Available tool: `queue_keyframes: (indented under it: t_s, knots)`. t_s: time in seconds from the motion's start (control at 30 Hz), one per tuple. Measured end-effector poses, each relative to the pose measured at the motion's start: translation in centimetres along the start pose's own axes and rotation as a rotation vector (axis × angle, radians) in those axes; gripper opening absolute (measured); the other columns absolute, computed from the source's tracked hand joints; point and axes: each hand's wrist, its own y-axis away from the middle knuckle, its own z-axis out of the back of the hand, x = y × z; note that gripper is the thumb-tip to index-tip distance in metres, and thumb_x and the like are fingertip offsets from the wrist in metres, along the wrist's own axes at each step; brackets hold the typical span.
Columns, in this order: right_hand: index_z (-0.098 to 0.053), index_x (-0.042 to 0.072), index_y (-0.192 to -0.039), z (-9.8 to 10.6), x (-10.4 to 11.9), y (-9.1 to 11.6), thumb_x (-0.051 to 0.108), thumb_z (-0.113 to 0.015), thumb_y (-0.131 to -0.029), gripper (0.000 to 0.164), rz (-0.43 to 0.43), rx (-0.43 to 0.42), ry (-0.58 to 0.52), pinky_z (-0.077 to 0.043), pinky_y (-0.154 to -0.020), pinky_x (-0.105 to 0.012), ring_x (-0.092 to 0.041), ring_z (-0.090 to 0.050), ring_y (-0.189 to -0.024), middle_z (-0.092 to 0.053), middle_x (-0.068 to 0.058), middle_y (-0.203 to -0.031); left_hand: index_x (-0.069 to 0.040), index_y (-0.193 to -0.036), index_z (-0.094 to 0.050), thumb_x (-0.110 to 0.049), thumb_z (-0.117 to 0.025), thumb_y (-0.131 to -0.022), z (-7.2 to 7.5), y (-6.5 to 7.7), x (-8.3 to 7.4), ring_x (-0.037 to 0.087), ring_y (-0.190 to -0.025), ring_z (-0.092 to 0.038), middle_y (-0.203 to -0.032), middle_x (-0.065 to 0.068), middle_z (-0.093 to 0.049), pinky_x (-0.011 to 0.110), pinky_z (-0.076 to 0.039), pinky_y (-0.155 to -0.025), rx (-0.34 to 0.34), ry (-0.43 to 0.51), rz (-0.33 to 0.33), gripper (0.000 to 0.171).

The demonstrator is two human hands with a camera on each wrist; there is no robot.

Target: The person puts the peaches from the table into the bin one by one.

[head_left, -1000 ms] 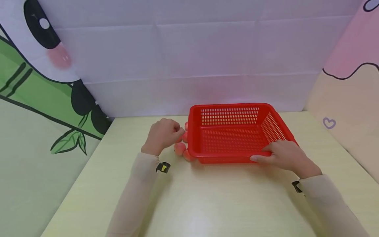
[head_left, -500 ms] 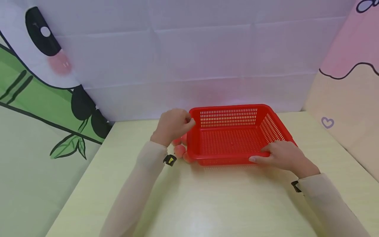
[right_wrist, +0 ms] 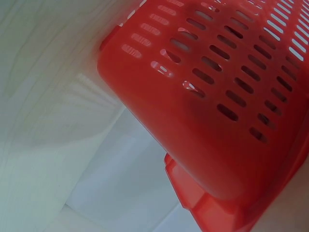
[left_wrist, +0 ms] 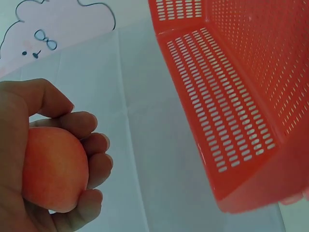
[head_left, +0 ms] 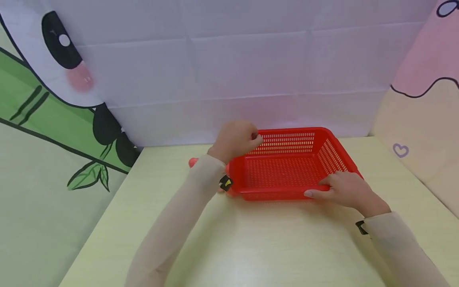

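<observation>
My left hand (head_left: 234,140) is raised over the left end of a red plastic basket (head_left: 283,194). In the left wrist view, its fingers curl round a pinkish-orange peach (left_wrist: 55,169); the head view hides this fruit behind the hand. My right hand (head_left: 346,192) grips the basket's front right rim, thumb on the near side. Close up in the right wrist view is the basket's slotted wall (right_wrist: 183,111). To the left of the basket lie several more peaches, one (head_left: 193,162) apart from the others, which are mostly covered by my left forearm. The basket's visible floor is bare.
Both hands work above a pale wooden table (head_left: 272,247). A light fabric backdrop (head_left: 251,67) rises behind its far edge. Printed cartoon panels stand at the left and right sides.
My left hand has moved right and up from the peaches beside the basket to above its left end. The right hand keeps its grip on the rim.
</observation>
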Motion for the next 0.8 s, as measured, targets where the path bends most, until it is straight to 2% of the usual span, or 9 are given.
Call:
queue_keyframes:
  t_s: [0.13,0.3,0.43,0.6,0.67,0.8]
  knots:
    - [-0.076,0.018,-0.092,0.2,0.0,0.2,0.078,-0.05,-0.077,0.067,0.002,-0.003,0.002,-0.038,-0.053,-0.028,-0.009,-0.047,-0.054,-0.049,0.009,-0.052,-0.016,-0.058,-0.049,-0.032,-0.051,-0.09,-0.3,-1.4,-1.3,0.01,-0.052,-0.036,-0.052,-0.003,-0.04,0.024,-0.029,-0.047,0.045,-0.024,-0.024,0.036]
    - [-0.076,0.017,-0.093,0.4,0.2,0.3,0.079,-0.049,-0.077,0.069,0.003,0.0,-0.002,-0.04,-0.055,-0.028,-0.008,-0.049,-0.057,-0.053,0.011,-0.057,-0.017,-0.059,-0.051,-0.032,-0.051,-0.091,-0.7,-2.8,-2.5,0.009,-0.051,-0.033,-0.053,-0.004,-0.039,0.023,-0.028,-0.046,0.091,0.015,-0.031,0.035]
    - [-0.074,0.022,-0.082,0.3,0.3,0.3,0.08,-0.048,-0.077,0.063,0.007,-0.006,-0.011,-0.036,-0.053,-0.028,-0.009,-0.045,-0.054,-0.047,0.009,-0.051,-0.016,-0.056,-0.044,-0.028,-0.049,-0.09,-1.1,-3.8,-2.8,0.008,-0.05,-0.027,-0.052,-0.005,-0.032,0.023,-0.023,-0.045,0.095,0.054,-0.034,0.035]
    - [-0.073,0.023,-0.081,0.4,0.4,0.2,0.08,-0.048,-0.077,0.062,0.017,-0.017,-0.007,-0.036,-0.053,-0.028,-0.009,-0.044,-0.054,-0.047,0.01,-0.052,-0.017,-0.055,-0.036,-0.025,-0.047,-0.088,-2.1,-5.2,-2.7,0.008,-0.053,-0.019,-0.054,-0.005,-0.024,0.023,-0.018,-0.046,0.08,0.045,-0.07,0.036]
    - [-0.073,0.023,-0.082,0.4,0.3,0.2,0.08,-0.048,-0.077,0.063,0.016,-0.015,-0.007,-0.037,-0.053,-0.028,-0.009,-0.045,-0.055,-0.048,0.01,-0.053,-0.017,-0.056,-0.038,-0.026,-0.048,-0.089,-2.7,-5.7,-2.8,0.009,-0.053,-0.021,-0.055,-0.005,-0.025,0.023,-0.021,-0.047,0.09,0.041,-0.088,0.036]
    - [-0.072,0.025,-0.078,0.1,0.1,0.1,0.08,-0.048,-0.077,0.06,0.012,-0.025,-0.004,-0.037,-0.053,-0.028,-0.009,-0.045,-0.054,-0.047,0.01,-0.052,-0.015,-0.069,-0.051,-0.031,-0.051,-0.092,-3.5,-6.8,-3.1,0.01,-0.056,-0.035,-0.06,-0.003,-0.039,0.022,-0.033,-0.053,0.142,0.08,-0.096,0.028]
